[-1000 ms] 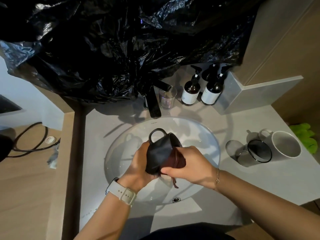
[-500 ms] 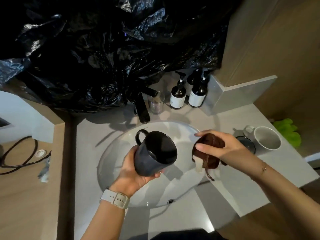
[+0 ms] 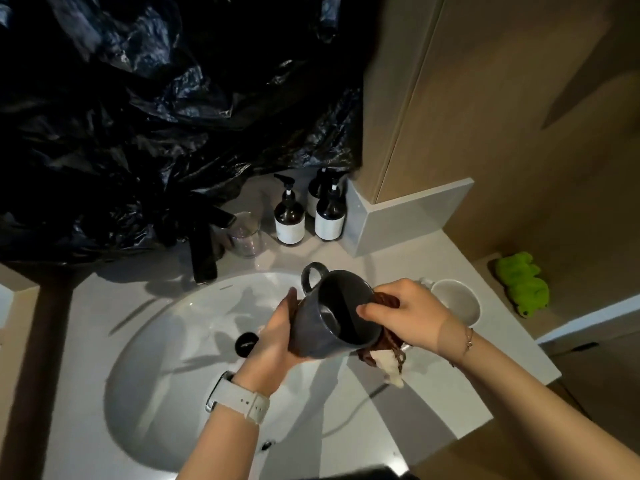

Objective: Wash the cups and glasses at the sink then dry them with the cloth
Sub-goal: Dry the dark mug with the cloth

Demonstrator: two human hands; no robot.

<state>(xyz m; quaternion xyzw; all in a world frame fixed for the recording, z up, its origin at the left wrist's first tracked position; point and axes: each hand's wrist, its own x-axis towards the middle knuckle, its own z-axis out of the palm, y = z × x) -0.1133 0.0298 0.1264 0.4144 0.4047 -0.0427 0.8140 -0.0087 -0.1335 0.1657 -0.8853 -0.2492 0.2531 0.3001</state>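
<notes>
My left hand grips a dark grey mug from below, tilted with its mouth toward me and its handle pointing away, above the right side of the white sink. My right hand holds a brown cloth against the mug's right side, thumb at the rim; a pale corner of the cloth hangs down. A white mug stands on the counter behind my right hand. A clear glass stands by the black tap.
Three dark pump bottles stand at the back of the counter. Black plastic sheeting hangs over the tap. A green sponge-like thing lies on a ledge at the right. The sink's drain plug shows left of my left hand.
My right hand has brought the cloth back from the right onto the mug's side. The mug has shifted right, over the basin's right edge. The view has tilted.
</notes>
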